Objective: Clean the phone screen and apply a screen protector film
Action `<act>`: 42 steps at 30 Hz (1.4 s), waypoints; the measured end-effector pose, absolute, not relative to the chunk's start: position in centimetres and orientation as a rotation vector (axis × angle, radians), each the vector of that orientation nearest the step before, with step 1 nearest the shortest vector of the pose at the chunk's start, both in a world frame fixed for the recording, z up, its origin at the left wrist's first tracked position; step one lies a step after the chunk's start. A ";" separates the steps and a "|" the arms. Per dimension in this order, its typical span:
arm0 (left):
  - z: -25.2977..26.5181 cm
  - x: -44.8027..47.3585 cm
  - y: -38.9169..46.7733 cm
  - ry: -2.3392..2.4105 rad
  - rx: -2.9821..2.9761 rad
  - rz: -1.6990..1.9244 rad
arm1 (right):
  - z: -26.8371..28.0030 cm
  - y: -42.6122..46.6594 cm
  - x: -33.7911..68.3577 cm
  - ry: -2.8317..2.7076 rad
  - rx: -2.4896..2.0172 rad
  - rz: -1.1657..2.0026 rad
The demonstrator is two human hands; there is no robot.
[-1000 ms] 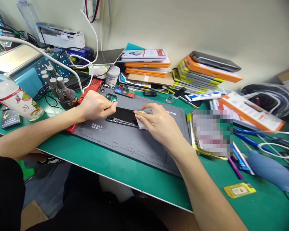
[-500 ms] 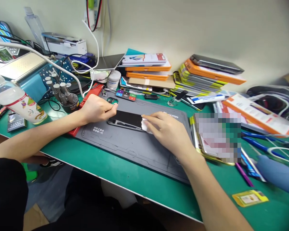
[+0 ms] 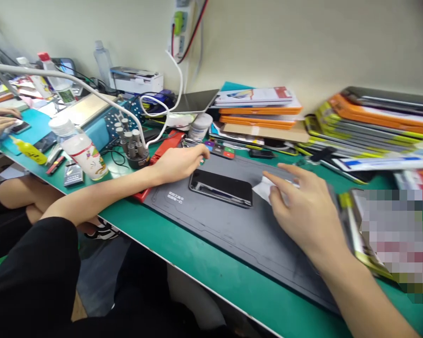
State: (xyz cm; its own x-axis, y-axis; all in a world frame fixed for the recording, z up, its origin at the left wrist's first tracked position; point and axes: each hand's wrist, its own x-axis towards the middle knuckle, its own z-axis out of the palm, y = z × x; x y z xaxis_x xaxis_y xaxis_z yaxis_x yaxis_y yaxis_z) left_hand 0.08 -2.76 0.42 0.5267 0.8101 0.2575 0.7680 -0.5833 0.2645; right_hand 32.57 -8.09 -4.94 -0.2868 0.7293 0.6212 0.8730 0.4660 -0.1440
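A black phone [image 3: 221, 188] lies screen up on the grey work mat [image 3: 218, 225]. To its right, a crumpled white tissue [image 3: 263, 188] rests on the mat, partly under my right hand [image 3: 303, 202]. The fingers of that hand are apart, index finger and thumb stretched toward the tissue without gripping it. Past the phone's upper left corner, my left hand [image 3: 181, 162] hovers by the mat's far left edge, its fingers bent and pressed together. Whether something small sits between those fingertips is hidden.
Screwdrivers in a round holder [image 3: 136, 148] and a labelled bottle [image 3: 81, 150] stand left. Behind the mat are a white jar [image 3: 200, 126] and stacked orange boxes [image 3: 261, 112]. A co-worker's hands [image 3: 2, 122] are at far left.
The view has swung left. My right hand has let go of the tissue and moved off the phone, fingers spreading. My left hand has shifted slightly away from the phone toward the mat's far edge.
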 end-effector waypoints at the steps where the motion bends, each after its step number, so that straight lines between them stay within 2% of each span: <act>1: 0.5 0.1 -2.9 1.346 2.644 0.541 | -5.2 -8.0 32.5 -2.142 -1.261 -0.264; 6: 0.3 -0.3 -2.8 0.996 2.926 0.384 | -6.1 -7.7 32.2 -2.400 -1.025 -0.056; 14: -1.0 -0.8 -0.8 0.524 3.041 0.591 | -2.8 -9.0 33.2 -2.421 -1.058 -0.088; 31: -0.6 -1.5 -2.0 0.604 3.148 0.626 | -2.2 -9.4 32.9 -2.471 -0.901 -0.218; 35: -0.7 -1.2 -1.3 0.622 2.933 0.737 | -2.2 -9.8 32.8 -2.504 -0.916 -0.265; 42: -0.3 -0.7 -0.7 0.780 2.445 0.779 | -1.8 -10.9 31.8 -2.570 -0.851 -0.555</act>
State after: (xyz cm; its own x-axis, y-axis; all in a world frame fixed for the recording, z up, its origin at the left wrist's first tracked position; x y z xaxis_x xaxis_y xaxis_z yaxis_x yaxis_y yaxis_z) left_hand -0.72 -0.69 -0.31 0.6796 0.6317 0.3730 0.3742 -0.7359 0.5643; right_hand 31.82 -10.92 -1.82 -0.7463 0.4786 0.4626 0.6268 0.7392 0.2464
